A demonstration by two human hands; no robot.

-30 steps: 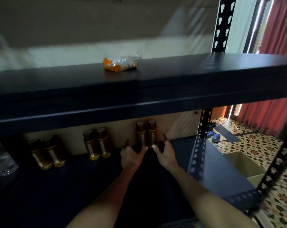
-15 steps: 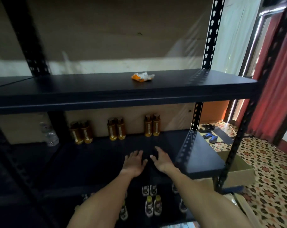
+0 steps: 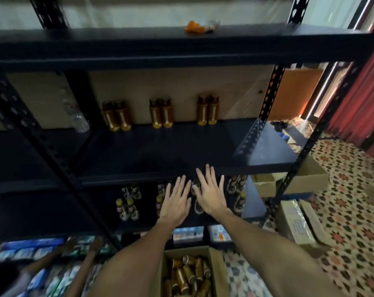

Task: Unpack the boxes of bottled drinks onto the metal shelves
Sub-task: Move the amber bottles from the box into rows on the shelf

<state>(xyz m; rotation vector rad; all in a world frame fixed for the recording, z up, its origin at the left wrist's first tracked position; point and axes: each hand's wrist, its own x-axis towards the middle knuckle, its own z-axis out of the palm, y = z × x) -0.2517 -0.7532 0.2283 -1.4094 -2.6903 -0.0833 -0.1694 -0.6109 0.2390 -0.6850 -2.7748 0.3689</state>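
Palms down, left hand [image 3: 175, 203] and right hand [image 3: 211, 197] hover splayed and empty before the metal shelves [image 3: 160, 151]

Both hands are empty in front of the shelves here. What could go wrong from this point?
1. The bottles in the open box lie jumbled and tilted; grabbing them with the left hand and right hand could let one slip.
2. Three bottle pairs stand at the back of the middle shelf; reaching in with more may topple them.
3. Another person's arm works near the box; a bump seems possible.
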